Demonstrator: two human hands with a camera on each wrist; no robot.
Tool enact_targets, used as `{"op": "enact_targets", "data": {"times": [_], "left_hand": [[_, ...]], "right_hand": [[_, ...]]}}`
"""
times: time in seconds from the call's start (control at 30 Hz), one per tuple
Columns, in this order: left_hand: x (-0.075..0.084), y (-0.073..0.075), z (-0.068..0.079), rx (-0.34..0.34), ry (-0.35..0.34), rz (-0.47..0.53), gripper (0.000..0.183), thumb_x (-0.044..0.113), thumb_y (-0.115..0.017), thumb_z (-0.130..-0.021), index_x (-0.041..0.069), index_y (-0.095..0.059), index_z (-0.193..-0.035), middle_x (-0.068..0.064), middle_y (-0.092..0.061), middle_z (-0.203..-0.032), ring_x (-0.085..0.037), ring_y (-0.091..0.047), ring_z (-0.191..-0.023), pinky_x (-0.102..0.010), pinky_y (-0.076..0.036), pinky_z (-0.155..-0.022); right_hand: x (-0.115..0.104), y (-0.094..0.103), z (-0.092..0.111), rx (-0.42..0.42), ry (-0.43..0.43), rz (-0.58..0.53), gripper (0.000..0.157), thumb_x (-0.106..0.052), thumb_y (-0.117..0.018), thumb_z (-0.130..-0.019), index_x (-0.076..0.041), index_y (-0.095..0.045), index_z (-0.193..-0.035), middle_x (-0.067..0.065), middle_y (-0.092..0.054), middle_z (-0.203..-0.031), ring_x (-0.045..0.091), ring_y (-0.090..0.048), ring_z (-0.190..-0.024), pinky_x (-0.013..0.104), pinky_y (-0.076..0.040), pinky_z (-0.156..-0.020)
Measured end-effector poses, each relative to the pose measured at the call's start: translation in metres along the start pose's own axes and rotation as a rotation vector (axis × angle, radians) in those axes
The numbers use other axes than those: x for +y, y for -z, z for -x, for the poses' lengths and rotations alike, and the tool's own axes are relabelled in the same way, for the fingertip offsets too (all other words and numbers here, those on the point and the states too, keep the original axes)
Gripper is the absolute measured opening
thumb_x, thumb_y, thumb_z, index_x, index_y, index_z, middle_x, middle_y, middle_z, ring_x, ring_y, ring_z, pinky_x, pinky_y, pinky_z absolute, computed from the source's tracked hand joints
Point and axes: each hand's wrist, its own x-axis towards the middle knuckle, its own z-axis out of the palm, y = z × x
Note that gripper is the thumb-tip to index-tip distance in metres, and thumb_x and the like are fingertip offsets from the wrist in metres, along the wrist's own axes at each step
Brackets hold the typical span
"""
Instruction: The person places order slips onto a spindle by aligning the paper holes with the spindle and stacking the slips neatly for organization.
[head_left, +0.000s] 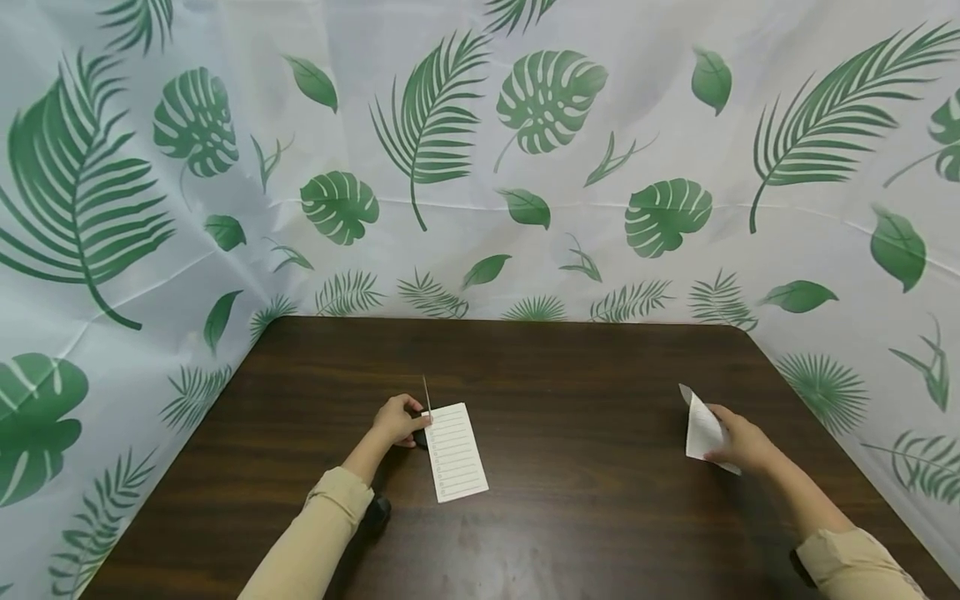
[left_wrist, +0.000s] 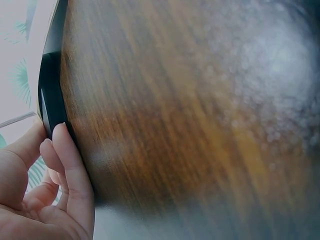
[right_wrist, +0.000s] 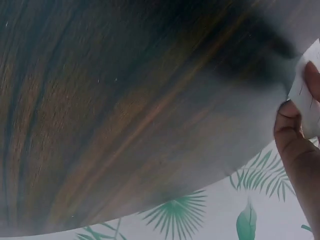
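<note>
A small lined notepad (head_left: 457, 454) lies tilted on the dark wooden table, left of the middle. At its upper left corner my left hand (head_left: 400, 421) pinches it, thumb on top. Something thin and pale stands up from that corner; whether it is a page seen edge-on cannot be told. In the left wrist view a black edge (left_wrist: 54, 95) shows between thumb and fingers, beneath the white paper. Far to the right, my right hand (head_left: 738, 442) pinches a loose white sheet of paper (head_left: 703, 429), bent and held just over the table. Only part of that sheet appears in the right wrist view.
The brown table (head_left: 570, 375) reaches back to a white curtain (head_left: 465, 242) printed with green leaves, which also hangs along both sides. A black wrist device (head_left: 377, 512) sits at the left sleeve.
</note>
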Motion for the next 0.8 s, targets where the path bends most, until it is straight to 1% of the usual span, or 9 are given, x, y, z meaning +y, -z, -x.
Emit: {"op": "enact_targets", "data": {"times": [0.07, 0.17, 0.27, 0.4, 0.5, 0.57, 0.67, 0.73, 0.8], "left_hand": [[0.001, 0.000, 0.000, -0.001, 0.001, 0.000, 0.023, 0.011, -0.068, -0.086, -0.001, -0.056, -0.102, -0.002, -0.040, -0.056, -0.010, -0.042, -0.044, -0.021, -0.054, -0.045], [0.001, 0.000, -0.001, -0.004, 0.008, -0.007, 0.023, 0.011, -0.068, -0.087, 0.000, -0.056, -0.103, -0.001, -0.039, -0.057, -0.009, -0.041, -0.044, -0.021, -0.054, -0.046], [0.000, -0.001, -0.001, -0.006, 0.013, -0.018, 0.023, 0.012, -0.067, -0.087, 0.000, -0.056, -0.104, -0.002, -0.040, -0.059, -0.009, -0.042, -0.045, -0.021, -0.055, -0.046], [0.000, -0.001, -0.002, -0.007, 0.016, -0.020, 0.024, 0.012, -0.068, -0.087, 0.000, -0.056, -0.104, -0.002, -0.041, -0.062, -0.009, -0.042, -0.045, -0.021, -0.054, -0.046], [0.000, -0.002, -0.004, -0.009, 0.014, -0.022, 0.024, 0.012, -0.068, -0.087, 0.000, -0.056, -0.104, -0.003, -0.041, -0.062, -0.009, -0.042, -0.045, -0.022, -0.054, -0.046], [-0.001, -0.002, -0.005, -0.009, 0.013, -0.021, 0.024, 0.012, -0.068, -0.087, 0.000, -0.056, -0.104, -0.003, -0.041, -0.061, -0.009, -0.042, -0.045, -0.022, -0.054, -0.046], [-0.003, -0.002, -0.006, -0.006, 0.014, -0.020, 0.024, 0.012, -0.068, -0.087, 0.000, -0.056, -0.104, -0.003, -0.041, -0.061, -0.009, -0.042, -0.045, -0.022, -0.054, -0.046], [-0.003, -0.002, -0.006, -0.007, 0.015, -0.019, 0.024, 0.012, -0.068, -0.087, 0.000, -0.056, -0.105, -0.002, -0.041, -0.060, -0.009, -0.041, -0.045, -0.021, -0.054, -0.046], [-0.003, -0.001, -0.007, -0.008, 0.015, -0.017, 0.025, 0.012, -0.068, -0.087, 0.000, -0.056, -0.105, -0.002, -0.041, -0.060, -0.009, -0.042, -0.045, -0.021, -0.054, -0.046]], "right_hand": [[-0.004, 0.000, 0.001, 0.041, -0.022, -0.025, 0.078, -0.001, -0.078, -0.068, 0.015, -0.032, -0.130, 0.041, -0.052, -0.107, 0.042, -0.057, -0.084, 0.047, -0.050, -0.065], [-0.010, 0.000, 0.001, 0.081, -0.028, -0.030, 0.089, -0.002, -0.079, -0.069, 0.011, -0.024, -0.137, 0.045, -0.046, -0.117, 0.052, -0.055, -0.094, 0.055, -0.050, -0.071], [-0.015, -0.002, 0.001, 0.112, -0.043, -0.044, 0.098, -0.003, -0.079, -0.069, 0.010, -0.015, -0.142, 0.048, -0.042, -0.120, 0.058, -0.050, -0.102, 0.058, -0.050, -0.074], [-0.023, -0.005, 0.000, 0.140, -0.087, -0.086, 0.107, -0.004, -0.078, -0.070, 0.008, -0.002, -0.145, 0.051, -0.041, -0.117, 0.059, -0.051, -0.100, 0.056, -0.051, -0.069], [-0.030, -0.006, 0.000, 0.159, -0.119, -0.113, 0.111, -0.006, -0.078, -0.072, 0.009, 0.005, -0.145, 0.051, -0.043, -0.115, 0.059, -0.052, -0.099, 0.058, -0.050, -0.071], [-0.035, -0.007, -0.002, 0.183, -0.127, -0.126, 0.108, -0.005, -0.076, -0.075, 0.012, 0.006, -0.144, 0.049, -0.047, -0.112, 0.056, -0.055, -0.097, 0.059, -0.049, -0.073], [-0.043, -0.008, -0.004, 0.221, -0.137, -0.148, 0.096, -0.002, -0.070, -0.080, 0.019, 0.002, -0.140, 0.045, -0.054, -0.106, 0.047, -0.064, -0.083, 0.055, -0.051, -0.071], [-0.048, -0.010, -0.005, 0.234, -0.143, -0.168, 0.078, 0.000, -0.065, -0.083, 0.026, -0.013, -0.135, 0.040, -0.061, -0.095, 0.035, -0.067, -0.069, 0.046, -0.054, -0.063], [-0.051, -0.012, -0.005, 0.207, -0.172, -0.200, 0.057, -0.002, -0.060, -0.087, 0.028, -0.031, -0.126, 0.031, -0.067, -0.080, 0.024, -0.066, -0.057, 0.034, -0.053, -0.055]]}}
